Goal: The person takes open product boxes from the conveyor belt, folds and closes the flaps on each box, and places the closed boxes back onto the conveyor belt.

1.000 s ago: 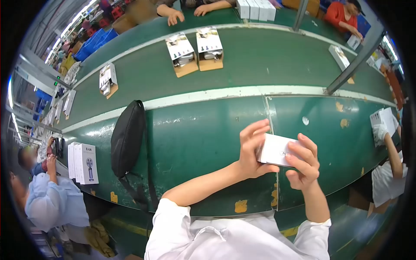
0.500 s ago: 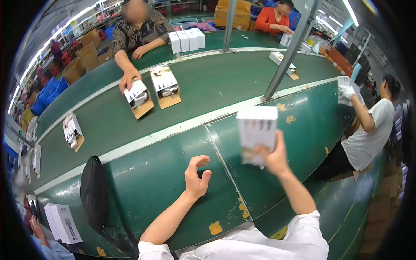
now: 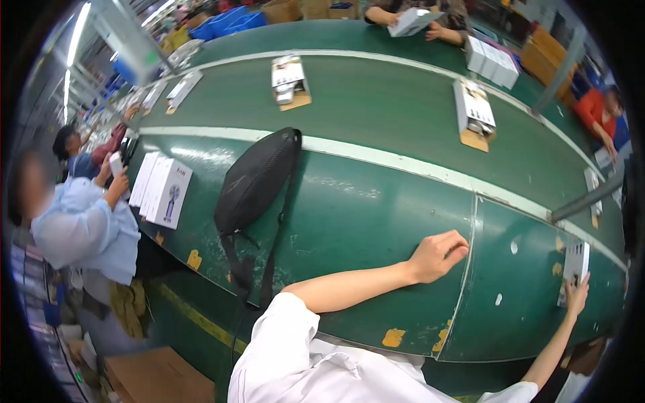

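At the right, my right hand (image 3: 577, 293) grips a white printed box (image 3: 576, 260) by its near end, over the green table (image 3: 376, 201). My left hand (image 3: 438, 257) rests on or just above the table near a seam, its fingers curled in and nothing visible in them. A black bag (image 3: 259, 181) with a strap lies on the table to the left of my left hand. Past the table edge, an open-ended white box (image 3: 475, 111) lies on the green conveyor belt (image 3: 376, 101).
Another open box (image 3: 290, 80) and several more lie along the belt. White fan boxes (image 3: 164, 191) stand at the left, beside a person in light blue (image 3: 87, 215). Across the belt, a person handles a white box (image 3: 411, 22) near a row of boxes (image 3: 492, 62). A metal post (image 3: 591, 195) rises at the right.
The view has swung left. My right hand has carried its box farther out to the right and lower. My left hand's fingers have curled in. The person opposite has lifted a box off the belt.
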`<state>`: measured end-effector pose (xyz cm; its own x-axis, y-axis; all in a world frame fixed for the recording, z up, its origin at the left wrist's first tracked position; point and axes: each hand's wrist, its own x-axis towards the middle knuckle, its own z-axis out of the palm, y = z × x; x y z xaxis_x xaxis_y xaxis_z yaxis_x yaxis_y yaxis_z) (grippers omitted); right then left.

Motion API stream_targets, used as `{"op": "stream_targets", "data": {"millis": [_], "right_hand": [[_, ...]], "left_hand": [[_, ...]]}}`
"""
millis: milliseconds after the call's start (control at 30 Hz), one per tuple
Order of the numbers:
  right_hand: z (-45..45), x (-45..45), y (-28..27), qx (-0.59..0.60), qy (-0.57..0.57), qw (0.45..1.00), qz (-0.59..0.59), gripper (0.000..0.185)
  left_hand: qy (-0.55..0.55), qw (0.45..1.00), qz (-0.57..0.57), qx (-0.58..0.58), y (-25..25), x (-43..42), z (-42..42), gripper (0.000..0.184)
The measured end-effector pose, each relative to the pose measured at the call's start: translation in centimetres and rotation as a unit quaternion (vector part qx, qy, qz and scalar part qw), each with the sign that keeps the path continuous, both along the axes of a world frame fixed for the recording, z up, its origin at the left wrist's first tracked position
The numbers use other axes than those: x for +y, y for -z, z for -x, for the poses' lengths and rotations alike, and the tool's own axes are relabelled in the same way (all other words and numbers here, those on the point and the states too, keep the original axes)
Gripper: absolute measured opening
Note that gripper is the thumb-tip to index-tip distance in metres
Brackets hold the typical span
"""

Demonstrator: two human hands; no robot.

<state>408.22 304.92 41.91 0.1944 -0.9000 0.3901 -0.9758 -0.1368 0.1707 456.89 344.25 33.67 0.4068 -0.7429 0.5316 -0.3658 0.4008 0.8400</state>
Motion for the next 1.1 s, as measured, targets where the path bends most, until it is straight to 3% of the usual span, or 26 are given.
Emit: {"op": "stream_targets", "data": {"millis": [67, 167, 200, 267, 367, 467, 500, 533, 567, 600, 667, 700, 767, 900, 1100], "right_hand": [[-3.3, 2.5, -1.9, 0.080, 0.100, 0.991, 0.028, 0.091], [-5.9, 1.5, 0.2, 0.115, 0.001, 0.978, 0.175, 0.087], [-6.9, 0.2, 2.2, 0.048, -0.158, 0.962, 0.220, 0.082], [-16.2, 6.3, 2.6, -0.015, -0.223, 0.962, 0.160, 0.076], [-27.5, 16.1, 1.9, -0.209, -0.387, 0.896, 0.057, 0.071], [-32.9, 20.0, 1.9, -0.229, -0.483, 0.845, -0.008, 0.069], [-33.9, 20.6, 1.8, -0.206, -0.503, 0.839, -0.019, 0.068], [-34.9, 21.5, 2.1, -0.221, -0.520, 0.825, -0.033, 0.067], [-35.4, 21.6, 3.3, -0.232, -0.546, 0.803, -0.064, 0.065], [-36.0, 21.2, 5.0, -0.203, -0.564, 0.792, -0.115, 0.061], [-33.6, 18.8, 5.0, -0.183, -0.549, 0.812, -0.073, 0.055], [-33.3, 18.7, 4.8, -0.189, -0.536, 0.819, -0.085, 0.056], [-32.9, 18.4, 5.2, -0.195, -0.532, 0.819, -0.093, 0.053], [-33.0, 18.5, 3.9, -0.197, -0.537, 0.815, -0.093, 0.047], [-32.8, 18.5, 4.8, -0.211, -0.552, 0.804, -0.072, 0.043]], "left_hand": [[0.006, 1.000, -0.001, 0.024, -0.5, 0.7, 0.2, 0.018], [-0.020, 0.999, 0.012, 0.040, -1.8, 0.9, -0.6, 0.017], [-0.045, 0.998, 0.023, 0.031, -3.0, 0.6, -1.7, 0.018], [-0.107, 0.993, 0.048, 0.011, -3.7, -0.4, -5.6, 0.021], [-0.224, 0.972, 0.072, 0.016, -5.3, -2.8, -13.7, 0.022], [-0.463, 0.874, 0.001, -0.148, -5.0, -4.1, -25.3, 0.027], [-0.500, 0.844, -0.152, -0.118, -5.6, -3.5, -28.6, 0.030], [-0.440, 0.883, -0.117, -0.116, -7.8, -2.2, -29.7, 0.034], [-0.520, 0.843, -0.083, -0.112, -6.8, -2.1, -30.8, 0.037], [-0.538, 0.816, -0.190, -0.098, -5.8, -1.8, -33.5, 0.049], [-0.606, 0.683, -0.335, -0.233, 0.0, -3.2, -39.3, 0.085], [-0.579, 0.698, -0.358, -0.222, 0.9, -3.8, -39.5, 0.090], [-0.573, 0.679, -0.385, -0.248, 3.4, -5.1, -40.9, 0.090], [-0.604, 0.661, -0.381, -0.229, 0.9, -7.0, -38.0, 0.076], [-0.552, 0.718, -0.375, -0.201, -1.6, -8.5, -36.7, 0.063]]}}
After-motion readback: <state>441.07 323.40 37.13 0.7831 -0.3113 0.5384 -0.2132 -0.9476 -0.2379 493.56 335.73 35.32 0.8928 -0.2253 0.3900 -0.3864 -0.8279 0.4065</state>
